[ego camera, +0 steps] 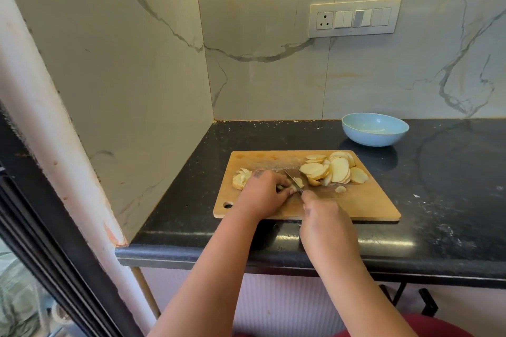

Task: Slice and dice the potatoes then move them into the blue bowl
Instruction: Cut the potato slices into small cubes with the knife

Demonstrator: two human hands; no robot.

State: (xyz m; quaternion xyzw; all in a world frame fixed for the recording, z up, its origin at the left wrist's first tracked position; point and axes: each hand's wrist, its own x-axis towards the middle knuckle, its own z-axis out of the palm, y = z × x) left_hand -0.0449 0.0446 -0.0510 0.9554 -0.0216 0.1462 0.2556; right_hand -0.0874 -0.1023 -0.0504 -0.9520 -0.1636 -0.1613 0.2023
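1. Left hand [262, 194] is pinning a small potato piece [297, 185] on the cutting board [364, 205]; right hand [325, 216] is gripping the knife [293, 180].
2. Slices [335, 169] are piling up on the board's far right; blue bowl [375, 128] is sitting empty on the worktop [451, 172].
3. Slices probably wet, slippery, snappable: scoop from underneath.

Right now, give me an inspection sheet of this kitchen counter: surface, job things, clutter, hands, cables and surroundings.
Surface: black counter, pale specks scattered on it; wooden cutting board near the front edge.
Job's things: pile of potato slices on the board's right; smaller potato pile on its left; blue bowl behind the board, looks empty.
Clutter: nothing seen beyond the specks.
Hands: left hand holds a potato piece down; right hand grips the knife, blade on that piece.
Cables: nothing seen.
Surroundings: marble-look wall with a switch panel; white pillar at left.
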